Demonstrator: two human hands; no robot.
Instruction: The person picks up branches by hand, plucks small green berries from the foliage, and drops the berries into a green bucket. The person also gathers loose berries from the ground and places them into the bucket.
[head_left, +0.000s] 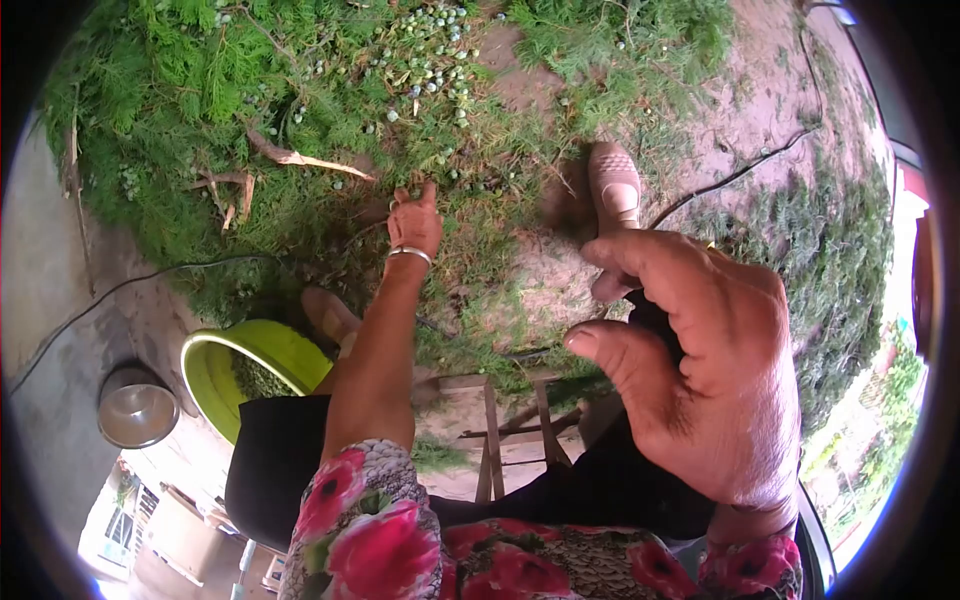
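My left hand [415, 225], with a light bangle at its wrist, reaches down to the cut evergreen sprigs and small round berries [440, 150]. Its fingers are curled and closed; anything held in them is hidden. Close to the camera, my right hand [700, 350] is raised with thumb and fingers apart and nothing visible between them. A pale, broken branch [310, 160] lies just beyond my left hand. Beside my left leg a yellow-green bucket [205, 370] tilts toward me, with a heap of small greenish berries [260, 380] inside.
A metal bowl [138, 415] stands left of the bucket. Dark cables [740, 180] run over the ground on both sides. A wooden frame [490, 440] is below me between my legs. More green branches [840, 250] lie at the right. My shoe [613, 180] rests on bare soil.
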